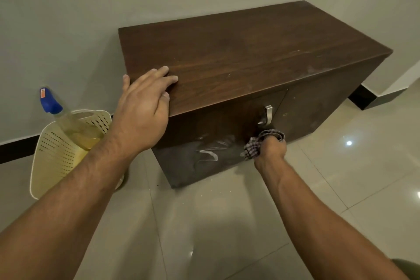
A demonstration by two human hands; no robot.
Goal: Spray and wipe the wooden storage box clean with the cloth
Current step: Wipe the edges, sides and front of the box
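Note:
A dark wooden storage box [245,57] stands on the floor against the wall. My left hand [145,102] rests flat on the near left corner of its lid, fingers straight. My right hand [270,151] grips a bunched checked cloth [261,142] and presses it against the box's front panel, just below a metal handle [266,116]. Wet streaks show on the front panel to the left of the cloth. A spray bottle [68,120] with a blue nozzle and yellowish liquid stands in a basket left of the box.
The cream perforated plastic basket [54,154] sits on the floor beside the box's left end, near the wall. Glossy pale floor tiles [227,223] spread in front. A black skirting strip [16,148] runs along the wall's base.

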